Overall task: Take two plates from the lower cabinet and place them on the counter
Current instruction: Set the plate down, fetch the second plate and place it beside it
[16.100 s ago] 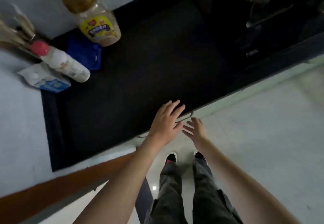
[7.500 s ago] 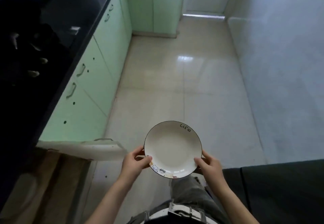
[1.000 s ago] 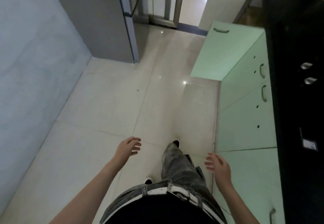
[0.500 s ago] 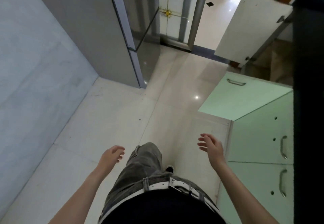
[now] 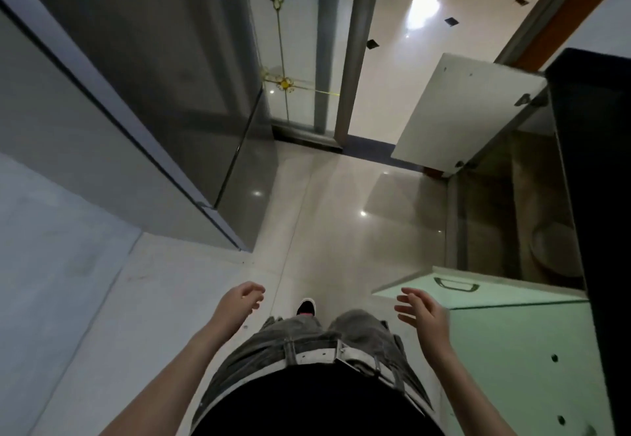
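The lower cabinet (image 5: 495, 217) stands open on the right under the black counter (image 5: 594, 169). A pale plate (image 5: 555, 249) lies on its shelf, partly hidden by the counter's edge. My left hand (image 5: 240, 302) hangs empty over the floor with its fingers loosely curled. My right hand (image 5: 421, 309) is empty too, fingers spread, just left of the green cabinet door (image 5: 478, 294) that swings out toward me. Both hands are well short of the plate.
A second, white cabinet door (image 5: 464, 112) stands open at the far side of the cabinet. A tall grey fridge (image 5: 143, 121) fills the left. A glass sliding door (image 5: 307, 42) lies ahead. Tiled floor (image 5: 327, 230) runs between fridge and cabinets.
I have walked forward toward the open cabinet, whose inside and plate now show. Both hands stay empty; the right one has come up beside the green door.
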`<action>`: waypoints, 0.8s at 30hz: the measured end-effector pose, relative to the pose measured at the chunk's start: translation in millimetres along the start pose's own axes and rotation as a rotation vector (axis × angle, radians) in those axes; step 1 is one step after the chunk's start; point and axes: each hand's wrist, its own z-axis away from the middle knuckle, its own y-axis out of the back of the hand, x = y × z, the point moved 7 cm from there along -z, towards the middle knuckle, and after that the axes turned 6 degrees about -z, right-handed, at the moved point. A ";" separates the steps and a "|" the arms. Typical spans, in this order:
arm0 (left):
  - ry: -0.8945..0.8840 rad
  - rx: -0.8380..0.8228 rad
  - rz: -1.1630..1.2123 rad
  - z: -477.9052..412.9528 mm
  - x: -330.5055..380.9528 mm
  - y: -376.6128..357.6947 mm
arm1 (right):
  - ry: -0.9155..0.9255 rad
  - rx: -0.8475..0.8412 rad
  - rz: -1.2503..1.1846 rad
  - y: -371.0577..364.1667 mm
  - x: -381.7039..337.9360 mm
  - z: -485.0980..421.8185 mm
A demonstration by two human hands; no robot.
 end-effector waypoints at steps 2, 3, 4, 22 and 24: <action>-0.073 -0.042 -0.072 -35.6 61.9 6.0 | -0.006 0.051 -0.032 4.3 -20.3 -27.0; -0.102 -0.057 -0.088 -53.1 91.5 7.3 | -0.014 0.075 -0.049 6.0 -29.5 -40.2; -0.128 -0.071 -0.097 -70.1 119.0 6.9 | -0.020 0.094 -0.061 7.1 -38.5 -53.8; -0.127 -0.118 -0.175 -333.6 409.0 -16.2 | 0.015 0.302 -0.137 51.5 -239.8 -364.3; -0.143 -0.165 -0.220 -361.8 443.7 -24.6 | -0.010 0.353 -0.199 60.1 -248.4 -380.2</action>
